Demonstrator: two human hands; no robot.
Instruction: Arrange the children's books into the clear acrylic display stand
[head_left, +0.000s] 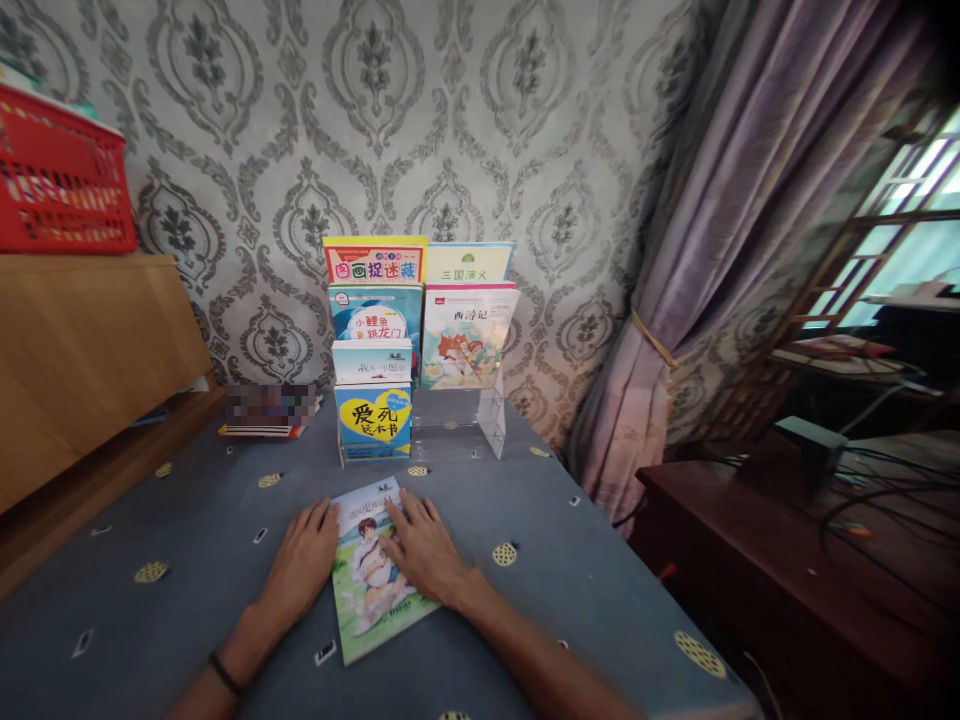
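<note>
A paperback book (367, 590) with a drawn figure on a green and white cover lies flat on the table, slightly turned. My right hand (426, 545) rests on its right side with fingers spread over the cover. At the book's left edge lies my left hand (306, 545), palm down with fingers stretched out; whether its fingertips touch the book is hard to tell. Behind the book stands a clear tiered book rack (454, 430). Its left column bears several books, a blue and yellow book (375, 420) lowest. A pink-edged book (466, 335) stands upper right, before another.
A small stack of books (262, 432) lies left of the rack. Further left is a wooden cabinet (82, 340) with a red basket (64, 180) on top. The wall is behind; a purple curtain (637, 400) and dark red desk (750, 560) with cables stand right.
</note>
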